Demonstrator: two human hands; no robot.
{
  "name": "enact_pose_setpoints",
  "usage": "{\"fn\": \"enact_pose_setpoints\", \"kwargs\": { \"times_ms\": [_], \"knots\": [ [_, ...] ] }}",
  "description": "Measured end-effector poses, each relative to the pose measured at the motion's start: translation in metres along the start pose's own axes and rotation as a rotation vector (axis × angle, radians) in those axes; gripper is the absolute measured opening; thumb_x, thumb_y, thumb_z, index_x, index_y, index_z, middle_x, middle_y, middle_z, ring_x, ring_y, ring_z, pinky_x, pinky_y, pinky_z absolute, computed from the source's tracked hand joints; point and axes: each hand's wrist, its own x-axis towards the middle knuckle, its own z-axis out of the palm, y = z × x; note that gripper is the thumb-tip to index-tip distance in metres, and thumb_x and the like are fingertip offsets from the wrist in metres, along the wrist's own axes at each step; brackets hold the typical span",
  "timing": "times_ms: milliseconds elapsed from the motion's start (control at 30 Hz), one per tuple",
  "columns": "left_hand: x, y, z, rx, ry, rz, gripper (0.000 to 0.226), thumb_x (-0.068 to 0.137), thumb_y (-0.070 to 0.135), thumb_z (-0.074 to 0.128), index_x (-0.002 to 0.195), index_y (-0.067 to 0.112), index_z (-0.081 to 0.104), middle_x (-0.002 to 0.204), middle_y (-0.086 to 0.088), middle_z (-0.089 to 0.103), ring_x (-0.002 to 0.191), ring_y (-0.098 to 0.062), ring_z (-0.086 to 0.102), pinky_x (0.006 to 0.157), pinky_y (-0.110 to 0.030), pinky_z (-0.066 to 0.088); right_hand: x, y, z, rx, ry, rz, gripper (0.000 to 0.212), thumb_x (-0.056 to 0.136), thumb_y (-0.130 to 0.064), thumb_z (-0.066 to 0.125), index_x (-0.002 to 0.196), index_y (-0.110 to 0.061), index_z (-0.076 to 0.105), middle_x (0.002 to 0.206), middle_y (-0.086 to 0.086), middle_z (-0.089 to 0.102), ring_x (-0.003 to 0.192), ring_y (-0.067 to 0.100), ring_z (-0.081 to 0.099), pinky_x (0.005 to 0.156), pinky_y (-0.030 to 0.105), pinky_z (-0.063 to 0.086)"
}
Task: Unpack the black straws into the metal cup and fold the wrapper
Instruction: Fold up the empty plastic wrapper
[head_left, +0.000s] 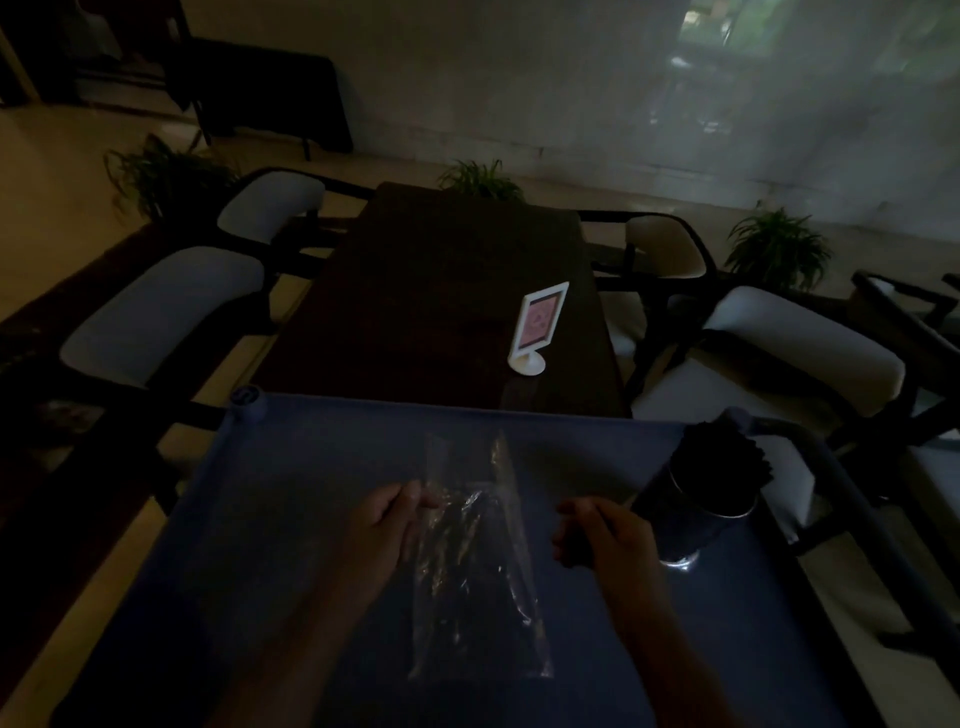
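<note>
Blue mat (291, 519) bears one wrapper (478, 582) pinched by left hand (387, 525), one cup (696, 504); right hand (597, 535) curled.

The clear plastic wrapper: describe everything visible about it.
The clear plastic wrapper is a thin, see-through, crinkled sleeve lying flat on the blue mat, its length running away from the person. Glints show along its creases. It looks empty. The left hand pinches its left edge near the far end; the right hand is beside it, seemingly not touching.

A white-framed pink sign on a round white base (535, 327) stood on the long dark wooden table (415, 291), with white-cushioned dark-framed chairs (161, 312) alongside and green potted plants (776, 249) beyond.
</note>
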Motion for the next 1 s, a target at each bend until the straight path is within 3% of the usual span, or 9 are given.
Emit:
{"fn": "enact_pose_setpoints", "kwargs": {
  "times_ms": [133, 300, 367, 533, 667, 800, 900, 1000],
  "knots": [
    [0.004, -0.007, -0.011, 0.027, -0.025, -0.067, 0.033, 0.101, 0.031, 0.042, 0.089, 0.020, 0.071, 0.061, -0.005, 0.049, 0.057, -0.015, 0.050, 0.052, -0.021, 0.041, 0.003, 0.010, 0.009, -0.082, 0.017, 0.059, 0.026, 0.099, -0.008, 0.048, 0.085, -0.008, 0.070, 0.061, 0.007, 0.071, 0.053, 0.018, 0.067, 0.054, 0.032, 0.055],
    [0.010, -0.023, -0.011, 0.041, -0.076, -0.145, 0.026, 0.097, 0.023, 0.052, 0.085, 0.005, 0.066, 0.063, -0.007, 0.055, 0.059, -0.014, 0.053, 0.050, -0.011, 0.043, 0.018, 0.036, 0.011, -0.155, -0.004, 0.158, 0.019, 0.096, -0.001, 0.053, 0.086, -0.008, 0.068, 0.066, 0.008, 0.069, 0.053, 0.016, 0.065, 0.055, 0.031, 0.053],
    [0.012, -0.031, -0.007, 0.043, -0.092, -0.190, 0.023, 0.096, 0.022, 0.055, 0.079, 0.008, 0.064, 0.062, -0.006, 0.056, 0.057, -0.013, 0.055, 0.050, -0.013, 0.046, 0.025, 0.049, 0.010, -0.174, -0.028, 0.212, 0.021, 0.095, -0.001, 0.053, 0.086, -0.012, 0.068, 0.067, 0.007, 0.069, 0.054, 0.015, 0.064, 0.054, 0.028, 0.052],
    [0.026, -0.064, 0.005, 0.128, 0.003, -0.350, 0.007, 0.090, 0.020, 0.064, 0.089, 0.012, 0.064, 0.072, -0.005, 0.065, 0.060, -0.017, 0.061, 0.059, -0.030, 0.053, 0.044, 0.077, 0.003, -0.353, -0.075, 0.265, 0.023, 0.092, -0.005, 0.060, 0.081, -0.024, 0.065, 0.071, 0.003, 0.069, 0.059, 0.013, 0.065, 0.056, 0.029, 0.052],
    [0.032, -0.083, 0.019, 0.255, 0.004, -0.466, 0.017, 0.083, 0.022, 0.073, 0.093, 0.014, 0.061, 0.087, -0.010, 0.068, 0.079, -0.028, 0.066, 0.078, -0.044, 0.055, 0.056, 0.094, 0.002, -0.569, -0.127, 0.285, 0.021, 0.088, -0.012, 0.067, 0.073, -0.025, 0.061, 0.075, 0.006, 0.067, 0.070, 0.021, 0.067, 0.070, 0.040, 0.056],
    [0.039, -0.086, 0.028, 0.264, 0.039, -0.491, 0.023, 0.079, 0.024, 0.077, 0.094, 0.014, 0.063, 0.085, -0.009, 0.069, 0.079, -0.027, 0.066, 0.077, -0.042, 0.056, 0.068, 0.101, 0.009, -0.531, -0.160, 0.320, 0.023, 0.086, -0.028, 0.070, 0.064, -0.031, 0.067, 0.055, -0.008, 0.068, 0.057, 0.008, 0.067, 0.060, 0.031, 0.058],
    [0.042, -0.085, 0.034, 0.260, 0.000, -0.496, 0.016, 0.079, 0.021, 0.077, 0.087, 0.013, 0.065, 0.076, -0.009, 0.070, 0.068, -0.022, 0.066, 0.069, -0.039, 0.057, 0.070, 0.102, 0.017, -0.517, -0.240, 0.272, 0.032, 0.087, -0.029, 0.068, 0.064, -0.051, 0.068, 0.054, -0.019, 0.067, 0.049, -0.003, 0.063, 0.050, 0.019, 0.049],
    [0.041, -0.088, 0.043, 0.247, 0.016, -0.486, 0.013, 0.082, 0.016, 0.074, 0.077, 0.021, 0.063, 0.073, -0.006, 0.068, 0.062, -0.017, 0.063, 0.058, -0.031, 0.052, 0.070, 0.106, 0.021, -0.505, -0.281, 0.302, 0.026, 0.087, -0.023, 0.068, 0.064, -0.036, 0.069, 0.055, -0.007, 0.065, 0.053, 0.005, 0.063, 0.059, 0.029, 0.052]
  ]
}}
